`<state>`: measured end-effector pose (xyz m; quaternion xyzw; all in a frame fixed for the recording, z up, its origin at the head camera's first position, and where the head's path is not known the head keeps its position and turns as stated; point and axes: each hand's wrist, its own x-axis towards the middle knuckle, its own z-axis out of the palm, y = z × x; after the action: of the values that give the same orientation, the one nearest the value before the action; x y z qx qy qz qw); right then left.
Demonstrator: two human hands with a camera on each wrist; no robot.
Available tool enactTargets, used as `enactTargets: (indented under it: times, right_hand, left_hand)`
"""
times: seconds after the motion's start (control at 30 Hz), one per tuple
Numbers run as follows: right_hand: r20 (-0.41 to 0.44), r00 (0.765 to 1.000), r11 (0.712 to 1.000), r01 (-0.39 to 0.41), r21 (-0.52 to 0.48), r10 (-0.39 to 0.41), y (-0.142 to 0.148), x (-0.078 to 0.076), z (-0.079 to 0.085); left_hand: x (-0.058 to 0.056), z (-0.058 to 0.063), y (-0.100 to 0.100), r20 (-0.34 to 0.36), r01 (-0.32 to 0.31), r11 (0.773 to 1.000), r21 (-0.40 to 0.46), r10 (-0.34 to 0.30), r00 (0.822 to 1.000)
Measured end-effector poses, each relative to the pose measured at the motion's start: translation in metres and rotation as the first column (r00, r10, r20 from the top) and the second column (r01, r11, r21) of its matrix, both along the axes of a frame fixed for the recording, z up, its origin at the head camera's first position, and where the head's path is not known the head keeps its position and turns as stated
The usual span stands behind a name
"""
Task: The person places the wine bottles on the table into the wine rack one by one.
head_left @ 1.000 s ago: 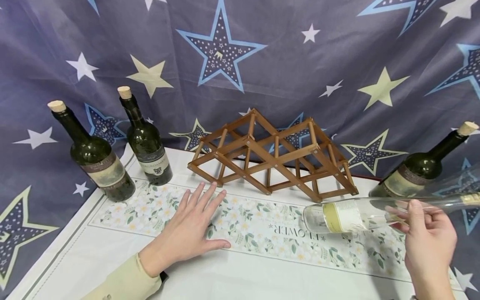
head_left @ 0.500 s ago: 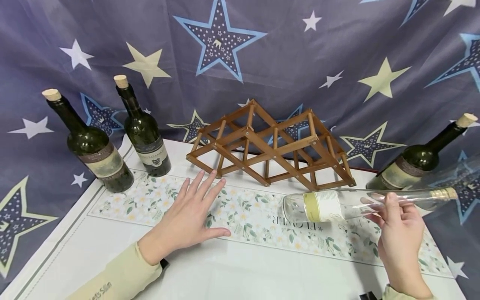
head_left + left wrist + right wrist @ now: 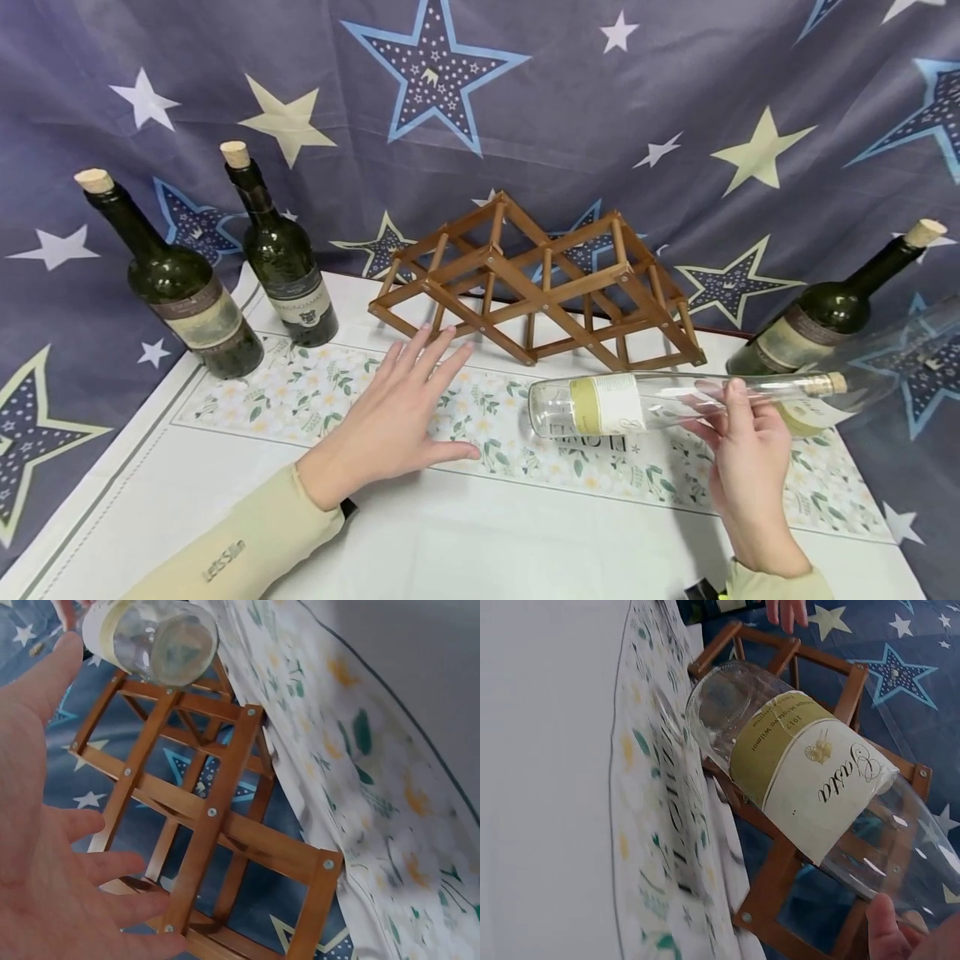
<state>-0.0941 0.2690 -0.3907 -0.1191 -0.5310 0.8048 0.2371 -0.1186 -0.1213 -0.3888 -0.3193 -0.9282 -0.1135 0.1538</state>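
Note:
My right hand [image 3: 750,467] grips a clear glass wine bottle [image 3: 615,404] by its tapering upper part. The corked bottle lies sideways above the floral strip, its base pointing left. In the right wrist view, its white and olive label [image 3: 817,776] faces the camera. Behind it stands a wooden folding wine rack [image 3: 545,307] with diamond openings. My left hand [image 3: 397,412], fingers spread and holding nothing, hovers near the rack's left front. In the left wrist view, the bottle's base [image 3: 184,649] appears beyond the rack [image 3: 211,812].
Two corked dark green bottles [image 3: 195,321] [image 3: 292,283] stand at the left. Another dark green bottle [image 3: 806,329] stands at the right, with a second clear bottle [image 3: 813,415] partly hidden behind my right hand. A star-patterned curtain [image 3: 360,100] hangs behind the white tablecloth [image 3: 465,542].
My right hand has carried the clear bottle leftward, in front of the rack. My left hand has shifted slightly right. The view has tilted down a little.

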Motion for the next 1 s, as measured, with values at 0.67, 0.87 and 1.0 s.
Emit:
enactTargets:
  times: [0.67, 0.87, 1.0]
  right_hand:
    - [0.076, 0.993, 0.995, -0.089, -0.053, 0.093, -0.046, -0.008, -0.010]
    - [0.071, 0.989, 0.989, -0.126, -0.074, 0.131, -0.058, -0.007, -0.013]
    - [0.086, 0.987, 0.989, -0.125, -0.085, 0.132, -0.066, -0.006, -0.015]
  left_hand:
    - [-0.011, -0.001, 0.036, 0.057, 0.078, 0.996, 0.036, -0.080, 0.995]
    - [-0.010, -0.003, 0.040, 0.069, 0.083, 0.996, 0.045, -0.086, 0.994]
    - [-0.010, -0.004, 0.042, 0.062, 0.080, 0.996, 0.025, -0.082, 0.995]
